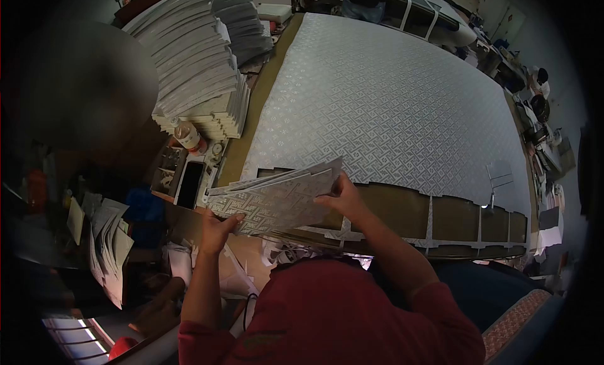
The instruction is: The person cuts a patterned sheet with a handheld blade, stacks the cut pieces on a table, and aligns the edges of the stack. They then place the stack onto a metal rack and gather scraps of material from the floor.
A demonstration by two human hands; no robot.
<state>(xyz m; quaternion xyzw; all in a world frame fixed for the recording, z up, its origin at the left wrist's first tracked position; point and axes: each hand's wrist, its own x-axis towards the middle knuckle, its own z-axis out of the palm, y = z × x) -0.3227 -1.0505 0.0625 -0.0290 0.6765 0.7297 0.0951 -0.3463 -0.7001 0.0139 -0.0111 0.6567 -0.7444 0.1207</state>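
A few patterned silver-grey sheets (277,201), loosely stacked, are held up over the near edge of the table. My left hand (219,231) grips their lower left corner between thumb and fingers. At their right end my right hand (343,200) pinches the edge, with the thumb on the top face. Behind the sheets, a large patterned silver sheet (390,107) covers most of the table, and its near side has a row of cut-out openings that show the brown surface (406,213).
Tall stacks of sheets (182,56) stand at the back left. Near them are a bottle (189,137), a black phone (190,184) and a compartment box (168,170). A wire-like tool (492,185) lies at the right. A person (365,3) is beyond the far edge.
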